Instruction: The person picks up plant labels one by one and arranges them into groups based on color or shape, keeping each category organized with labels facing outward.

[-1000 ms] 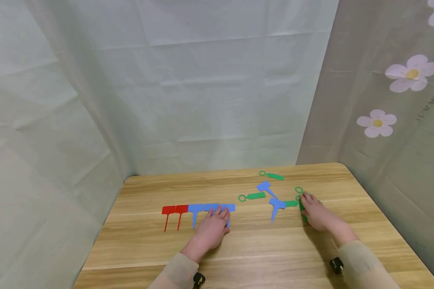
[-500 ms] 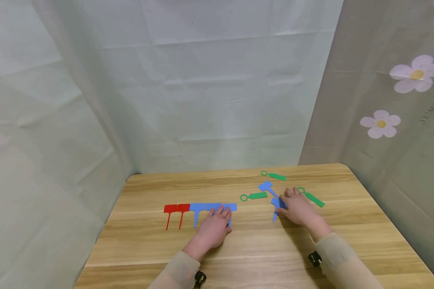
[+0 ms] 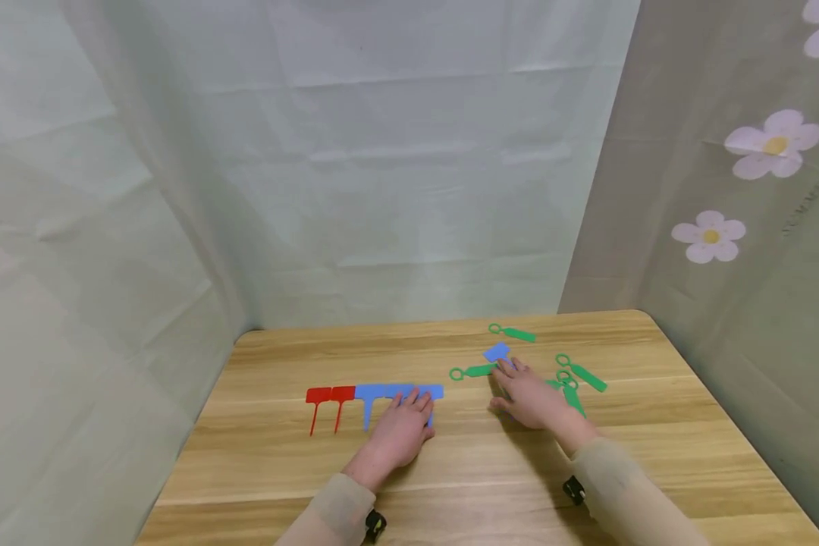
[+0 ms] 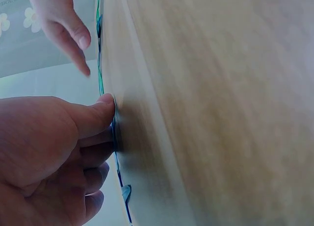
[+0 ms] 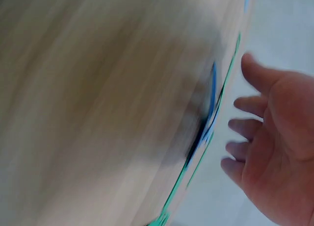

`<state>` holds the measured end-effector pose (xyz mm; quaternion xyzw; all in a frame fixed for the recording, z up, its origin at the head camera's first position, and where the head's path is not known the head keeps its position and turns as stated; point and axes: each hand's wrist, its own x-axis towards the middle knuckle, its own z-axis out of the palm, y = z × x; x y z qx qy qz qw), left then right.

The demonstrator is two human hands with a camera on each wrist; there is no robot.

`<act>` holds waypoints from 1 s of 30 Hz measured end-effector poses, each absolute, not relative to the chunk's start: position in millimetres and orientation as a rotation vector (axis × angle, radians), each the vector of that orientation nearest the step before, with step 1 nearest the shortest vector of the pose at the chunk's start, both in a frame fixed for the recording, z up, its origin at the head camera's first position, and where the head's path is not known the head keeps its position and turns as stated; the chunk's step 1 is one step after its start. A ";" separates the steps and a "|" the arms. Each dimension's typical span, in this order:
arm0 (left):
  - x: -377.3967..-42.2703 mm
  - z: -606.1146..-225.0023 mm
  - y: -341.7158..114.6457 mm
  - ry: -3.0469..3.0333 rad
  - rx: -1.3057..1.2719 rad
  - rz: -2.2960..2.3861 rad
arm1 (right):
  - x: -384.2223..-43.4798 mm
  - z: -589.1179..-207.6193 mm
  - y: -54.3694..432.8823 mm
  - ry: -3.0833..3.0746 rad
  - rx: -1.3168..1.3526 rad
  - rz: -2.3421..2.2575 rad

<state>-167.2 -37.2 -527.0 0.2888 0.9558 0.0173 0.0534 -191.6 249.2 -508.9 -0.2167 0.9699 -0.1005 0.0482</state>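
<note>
A row of T-shaped plant labels lies on the wooden table: two red labels [image 3: 331, 394] at the left end, then several blue labels [image 3: 371, 392]. My left hand [image 3: 400, 434] rests with extended fingers on the right part of the blue ones, partly covering them. Over the loose labels to the right hovers my right hand [image 3: 532, 398], its fingers spread and holding nothing; the right wrist view shows a gap below it. Just beyond its fingertips a loose blue label [image 3: 497, 352] is partly hidden. Touching distance from the fingers is a green ring label [image 3: 476, 371].
More green ring labels lie at the right, one near the back [image 3: 519, 334] and a small cluster [image 3: 573, 398] beside my right wrist. The wooden table [image 3: 280, 485] meets hanging cloth [image 3: 409, 189] behind and at both sides.
My right hand has moved left from the green cluster, past the near blue label, to above the loose blue labels. My left hand stays on the row.
</note>
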 end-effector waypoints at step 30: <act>-170.1 -533.3 -36.2 2.893 0.843 0.051 | -240.4 -516.0 215.6 2.841 -0.411 -0.258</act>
